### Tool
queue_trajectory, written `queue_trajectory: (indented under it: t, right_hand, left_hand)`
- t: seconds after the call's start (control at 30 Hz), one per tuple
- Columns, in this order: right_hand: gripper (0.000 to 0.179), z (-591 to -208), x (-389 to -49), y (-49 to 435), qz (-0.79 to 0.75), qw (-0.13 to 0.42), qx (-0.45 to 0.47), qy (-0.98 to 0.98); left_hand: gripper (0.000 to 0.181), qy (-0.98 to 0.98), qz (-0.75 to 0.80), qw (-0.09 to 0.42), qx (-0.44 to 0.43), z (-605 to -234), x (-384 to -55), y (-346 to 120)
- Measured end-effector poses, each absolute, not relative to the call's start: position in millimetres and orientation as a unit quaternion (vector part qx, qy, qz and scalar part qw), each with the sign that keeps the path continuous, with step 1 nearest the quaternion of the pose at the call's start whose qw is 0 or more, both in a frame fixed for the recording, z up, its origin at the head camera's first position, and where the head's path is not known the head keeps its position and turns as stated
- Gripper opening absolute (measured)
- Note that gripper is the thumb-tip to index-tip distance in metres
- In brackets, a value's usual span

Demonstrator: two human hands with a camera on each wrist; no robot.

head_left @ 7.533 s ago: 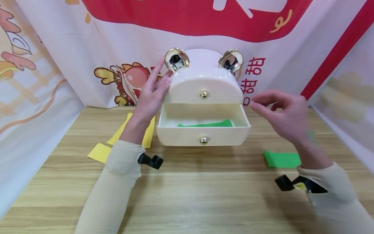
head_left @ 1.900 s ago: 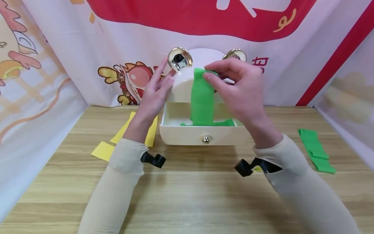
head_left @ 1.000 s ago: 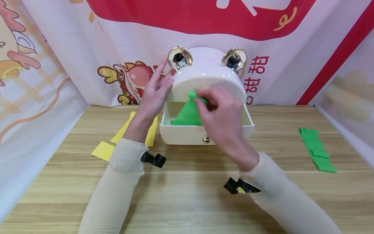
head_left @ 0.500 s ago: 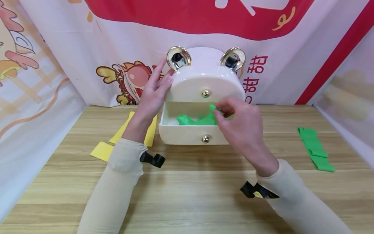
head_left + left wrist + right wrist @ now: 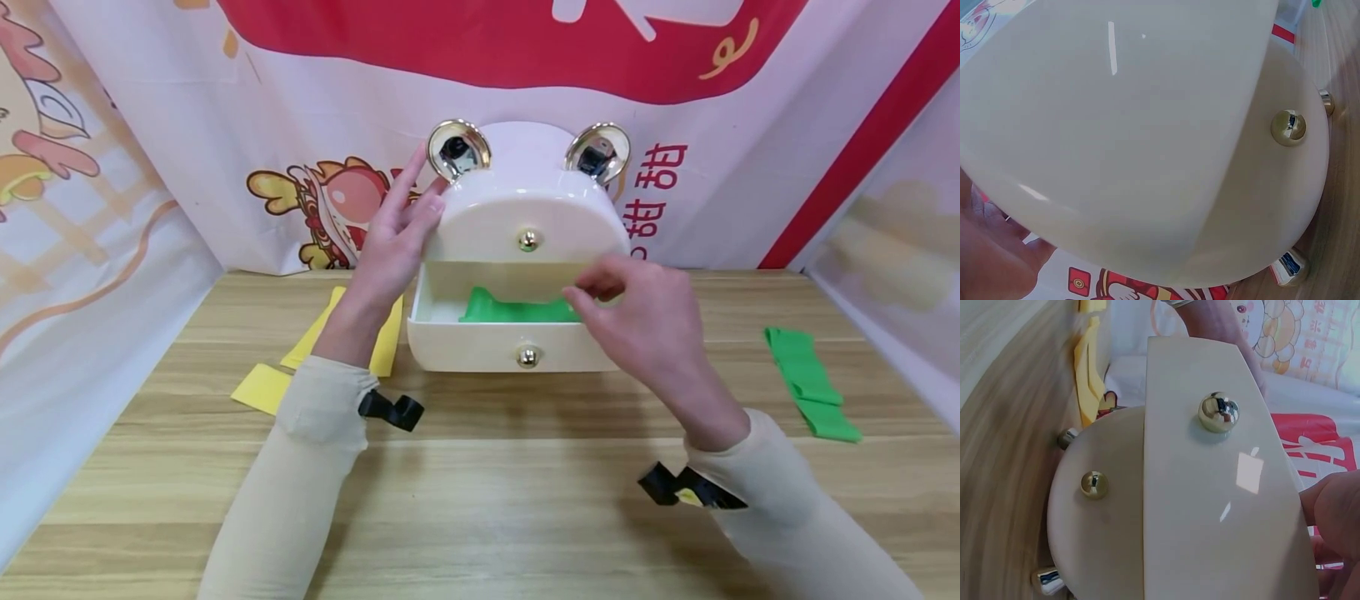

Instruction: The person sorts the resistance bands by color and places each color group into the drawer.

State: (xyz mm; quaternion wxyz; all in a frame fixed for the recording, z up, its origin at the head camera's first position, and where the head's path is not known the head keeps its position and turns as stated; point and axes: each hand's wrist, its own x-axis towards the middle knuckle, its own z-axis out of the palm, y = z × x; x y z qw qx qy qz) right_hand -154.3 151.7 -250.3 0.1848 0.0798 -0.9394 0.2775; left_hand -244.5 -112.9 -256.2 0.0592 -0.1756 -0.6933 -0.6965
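A glossy white frog-shaped drawer box (image 5: 525,175) with gold-rimmed eyes stands at the back of the table, its lower drawer (image 5: 465,346) pulled out. My left hand (image 5: 393,237) rests along the box's left side with extended fingers. In the drawer lies a soft green strip (image 5: 517,312), stretched out lengthwise. At its right end my right hand (image 5: 637,312) pinches it with thumb and curled fingers, which cover that end. In the right wrist view, the drawer front (image 5: 1210,487) hides the strip, and part of the right hand (image 5: 1338,519) shows beyond it.
Another green strip (image 5: 810,383) lies folded on the right of the wooden table (image 5: 480,517). Yellow strips (image 5: 262,388) lie at the left, partly under the left forearm. A printed white and red cloth (image 5: 720,183) hangs close behind the box.
My right hand carried a green strip over the drawer, lowered it in and drew its end rightward, so it now lies flatter. The left hand has stayed on the box.
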Motion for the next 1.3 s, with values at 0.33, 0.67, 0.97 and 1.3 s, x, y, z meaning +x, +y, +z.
queue_trajectory:
  t: [0.33,0.67,0.97,1.3]
  right_hand:
    - [0.015,-250,-158,166,0.332,0.208,0.136,-0.910]
    - [0.022,-245,-160,214,0.401,0.275,0.149,-0.861]
    - [0.023,-246,-171,294,0.443,0.225,0.101,-0.862]
    - [0.030,-273,-190,381,0.443,0.158,0.040,-0.882]
  left_hand:
    - [0.061,-0.687,-0.704,0.053,-0.170,-256,-245,-113]
    - [0.062,-0.694,-0.697,0.059,-0.171,-256,-245,-112]
    - [0.061,-0.696,-0.696,0.055,-0.166,-255,-243,-113]
    - [0.061,-0.692,-0.701,0.053,-0.162,-255,-244,-113]
